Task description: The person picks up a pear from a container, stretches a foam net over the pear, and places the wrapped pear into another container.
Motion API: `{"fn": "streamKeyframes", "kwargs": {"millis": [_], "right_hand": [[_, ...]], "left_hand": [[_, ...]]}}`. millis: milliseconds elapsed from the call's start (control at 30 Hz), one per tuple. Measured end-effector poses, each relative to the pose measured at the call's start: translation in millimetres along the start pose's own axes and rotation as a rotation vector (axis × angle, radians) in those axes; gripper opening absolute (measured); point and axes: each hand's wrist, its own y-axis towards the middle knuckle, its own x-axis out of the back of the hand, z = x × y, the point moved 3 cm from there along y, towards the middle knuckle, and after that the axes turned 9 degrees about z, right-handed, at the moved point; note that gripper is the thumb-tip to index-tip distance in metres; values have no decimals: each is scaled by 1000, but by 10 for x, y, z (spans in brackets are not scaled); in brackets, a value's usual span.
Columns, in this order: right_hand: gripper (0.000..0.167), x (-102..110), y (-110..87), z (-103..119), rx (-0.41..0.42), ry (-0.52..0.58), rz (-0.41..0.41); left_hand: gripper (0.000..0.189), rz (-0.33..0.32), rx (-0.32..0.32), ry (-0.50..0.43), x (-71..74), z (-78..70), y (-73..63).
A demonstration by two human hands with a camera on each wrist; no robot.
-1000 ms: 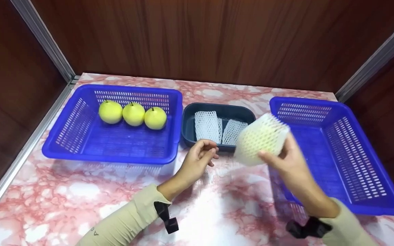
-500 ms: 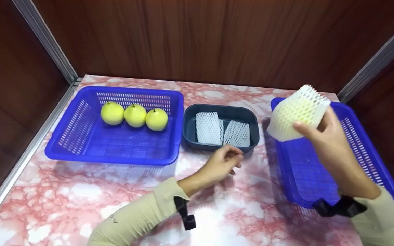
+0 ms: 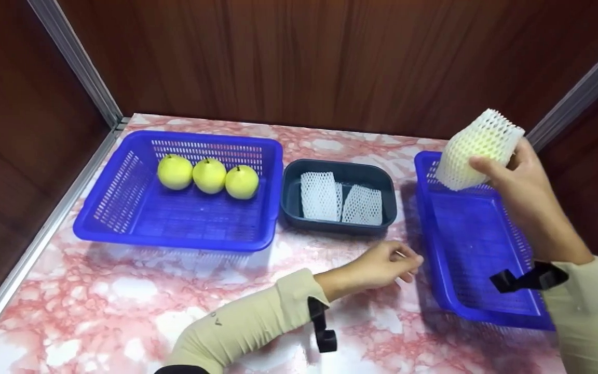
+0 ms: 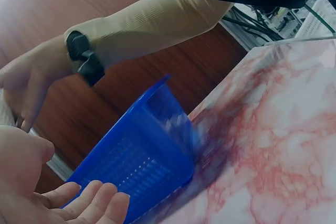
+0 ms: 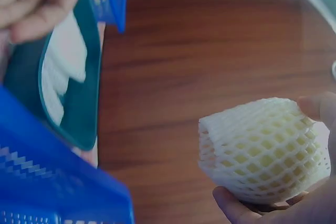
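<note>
My right hand (image 3: 525,182) grips a pear in a white foam net sleeve (image 3: 478,150), held up over the far end of the right blue basket (image 3: 447,280). In the right wrist view, yellow skin shows through the mesh of the sleeved pear (image 5: 268,150), with fingers and thumb around it. My left hand (image 3: 382,265) holds nothing, its fingers loosely bent, close to the left rim of that basket. In the left wrist view the fingers of the left hand (image 4: 79,203) overlap the blue basket (image 4: 142,150).
Three yellow pears, one a rightmost pear (image 3: 242,182), sit in the left blue basket (image 3: 174,240). Between the baskets stands a dark teal tub (image 3: 340,227) with flat foam net sleeves (image 3: 320,196) inside. Wood panels (image 3: 299,62) enclose the marbled table (image 3: 133,291) at the back and sides.
My right hand has carried the sleeved pear up and to the right, from beside the tub to above the right basket. The left hand has followed rightward, from the tub's front toward that basket.
</note>
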Motion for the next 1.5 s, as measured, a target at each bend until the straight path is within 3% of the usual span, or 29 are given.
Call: {"fn": "streamKeyframes", "kwargs": {"millis": [167,300,367,533,867,1033,1133,1300,1500], "right_hand": [[52,150,170,-146,-68,-178,-22],[68,225,311,-316,-127,-349,-1],[76,259,358,-403,-158,-434,16],[75,314,481,-615,-177,-521,70],[75,269,658,-1073,-233,-596,211],[77,235,680,-1200,-268,-600,258],[68,232,685,-1239,-258,-582,280],[56,227,694,-1285,-232,-545,294],[65,189,681,-1319,-266,-574,263]], "left_hand": [[17,61,54,3,-194,-1,48],[20,106,74,12,-337,29,71],[21,111,80,30,-394,44,79],[24,99,64,82,-475,62,95],[27,94,64,77,-495,78,112],[26,99,65,81,-491,69,123],[26,102,67,81,-490,68,124],[26,105,71,89,-479,69,127],[28,99,75,100,-484,74,134]]}}
